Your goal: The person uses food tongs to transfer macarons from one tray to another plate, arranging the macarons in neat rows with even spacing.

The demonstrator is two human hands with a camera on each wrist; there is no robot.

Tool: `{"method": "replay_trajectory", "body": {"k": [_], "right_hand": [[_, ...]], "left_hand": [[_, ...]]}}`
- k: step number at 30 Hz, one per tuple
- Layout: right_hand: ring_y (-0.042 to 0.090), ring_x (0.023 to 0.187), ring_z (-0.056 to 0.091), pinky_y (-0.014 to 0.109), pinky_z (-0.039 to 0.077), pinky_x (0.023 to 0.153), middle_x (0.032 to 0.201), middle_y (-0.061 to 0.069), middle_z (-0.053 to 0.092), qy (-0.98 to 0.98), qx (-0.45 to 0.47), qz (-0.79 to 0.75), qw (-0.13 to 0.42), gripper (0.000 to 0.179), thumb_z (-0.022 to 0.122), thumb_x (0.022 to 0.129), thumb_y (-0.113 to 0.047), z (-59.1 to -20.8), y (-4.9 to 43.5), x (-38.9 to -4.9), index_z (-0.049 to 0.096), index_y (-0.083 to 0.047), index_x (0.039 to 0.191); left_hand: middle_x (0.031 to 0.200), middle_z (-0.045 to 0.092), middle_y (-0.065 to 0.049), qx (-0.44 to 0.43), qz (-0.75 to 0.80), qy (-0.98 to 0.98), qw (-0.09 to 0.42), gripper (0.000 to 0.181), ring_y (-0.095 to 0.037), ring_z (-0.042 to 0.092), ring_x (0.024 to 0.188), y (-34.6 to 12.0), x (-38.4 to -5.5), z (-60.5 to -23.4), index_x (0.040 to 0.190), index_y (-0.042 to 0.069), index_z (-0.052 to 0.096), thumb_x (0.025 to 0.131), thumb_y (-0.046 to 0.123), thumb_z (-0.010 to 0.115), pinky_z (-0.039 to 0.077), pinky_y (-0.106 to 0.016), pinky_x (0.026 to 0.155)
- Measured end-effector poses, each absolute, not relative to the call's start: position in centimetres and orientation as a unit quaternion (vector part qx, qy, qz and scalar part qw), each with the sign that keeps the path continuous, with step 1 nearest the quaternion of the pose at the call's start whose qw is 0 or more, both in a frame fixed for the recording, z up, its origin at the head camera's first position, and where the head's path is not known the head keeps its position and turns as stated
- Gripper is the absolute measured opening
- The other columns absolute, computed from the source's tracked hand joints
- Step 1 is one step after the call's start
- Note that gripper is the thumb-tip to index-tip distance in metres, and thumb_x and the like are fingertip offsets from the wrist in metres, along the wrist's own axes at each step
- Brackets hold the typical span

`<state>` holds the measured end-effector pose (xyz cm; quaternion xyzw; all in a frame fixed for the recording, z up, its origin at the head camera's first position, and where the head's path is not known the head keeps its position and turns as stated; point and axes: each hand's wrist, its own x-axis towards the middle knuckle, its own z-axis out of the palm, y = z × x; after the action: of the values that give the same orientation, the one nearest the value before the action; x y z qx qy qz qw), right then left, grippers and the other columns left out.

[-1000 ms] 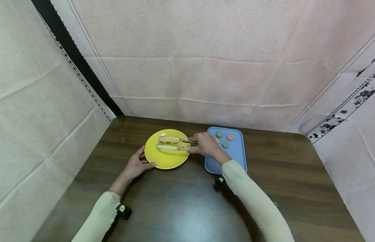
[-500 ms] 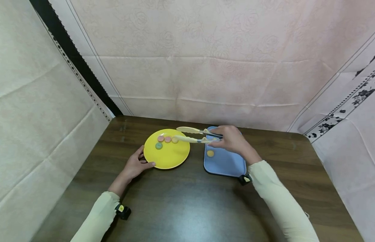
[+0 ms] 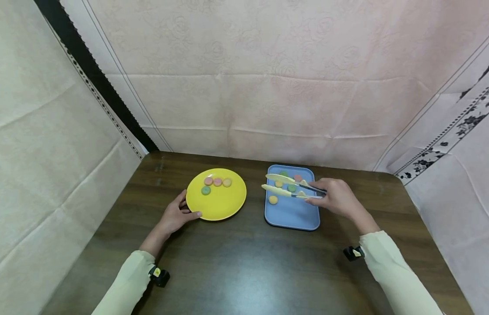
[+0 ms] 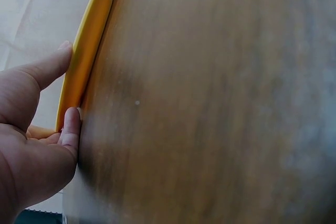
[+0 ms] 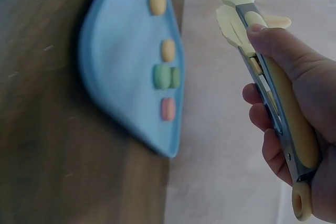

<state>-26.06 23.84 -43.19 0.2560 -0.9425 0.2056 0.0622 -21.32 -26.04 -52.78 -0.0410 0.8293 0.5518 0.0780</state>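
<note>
My left hand (image 3: 176,218) holds the left edge of a yellow plate (image 3: 218,208), thumb on the rim and fingers tucked at its side and underneath. On that plate lie two pink macarons (image 3: 217,182), a yellow macaron (image 3: 226,182) and a green macaron (image 3: 205,190). In the right wrist view, my right hand (image 5: 299,87) grips cream-and-metal tongs (image 5: 286,93), their tips apart with nothing between them. The tongs reach over a blue tray (image 3: 291,216), where green, pink and yellow macarons sit, such as the yellow macaron (image 3: 273,200); the tongs partly cover some.
Plate and tray stand side by side near the back edge of a dark wooden table (image 3: 236,262), a narrow gap between them. A pale patterned cloth (image 3: 268,109) hangs behind the table, with more cloth at both sides.
My right hand has carried the tongs rightward from over the plate to over the tray. A yellow macaron between the pink ones and the plate's right side now shows uncovered. My left hand stays put.
</note>
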Motion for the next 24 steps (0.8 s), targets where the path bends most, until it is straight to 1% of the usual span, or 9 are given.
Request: {"method": "replay_trajectory", "body": {"k": [3,13,20,24], "right_hand": [[0.023,0.083,0.065,0.041,0.054,0.071,0.109,0.016,0.075,-0.946,0.244,0.209,0.049,0.055,0.088,0.082,-0.034,-44.1,24.6,-25.6,0.073,-0.001,0.124],[0.021,0.082,0.064,0.04,0.054,0.071,0.11,0.015,0.075,-0.953,0.224,0.204,0.027,0.054,0.088,0.081,-0.035,-45.9,25.7,-24.5,0.075,-0.002,0.122],[0.017,0.078,0.061,0.035,0.053,0.068,0.103,0.01,0.075,-0.955,0.218,0.199,0.02,0.054,0.088,0.081,-0.035,-47.2,25.9,-23.6,0.075,-0.002,0.121],[0.017,0.076,0.059,0.034,0.052,0.067,0.101,0.01,0.074,-0.955,0.219,0.199,0.02,0.053,0.088,0.081,-0.035,-47.8,25.9,-23.3,0.075,-0.002,0.121]], "left_hand": [[0.154,0.04,-0.029,-0.039,0.552,0.829,0.079,0.109,-0.04,0.06,0.124,-26.0,-21.3,-52.8,0.164,0.003,0.007,0.088,0.021,0.083,0.057,-0.034,0.094],[0.154,0.04,-0.027,-0.041,0.545,0.833,0.081,0.107,-0.038,0.06,0.124,-25.8,-21.4,-52.7,0.164,0.003,0.007,0.089,0.021,0.082,0.057,-0.034,0.093],[0.155,0.04,-0.028,-0.041,0.548,0.832,0.082,0.108,-0.039,0.06,0.124,-25.9,-21.4,-52.7,0.164,0.003,0.007,0.089,0.021,0.082,0.057,-0.033,0.093],[0.155,0.04,-0.028,-0.041,0.546,0.833,0.082,0.108,-0.039,0.06,0.124,-25.9,-21.5,-52.8,0.164,0.004,0.007,0.089,0.022,0.082,0.057,-0.034,0.094]]}}
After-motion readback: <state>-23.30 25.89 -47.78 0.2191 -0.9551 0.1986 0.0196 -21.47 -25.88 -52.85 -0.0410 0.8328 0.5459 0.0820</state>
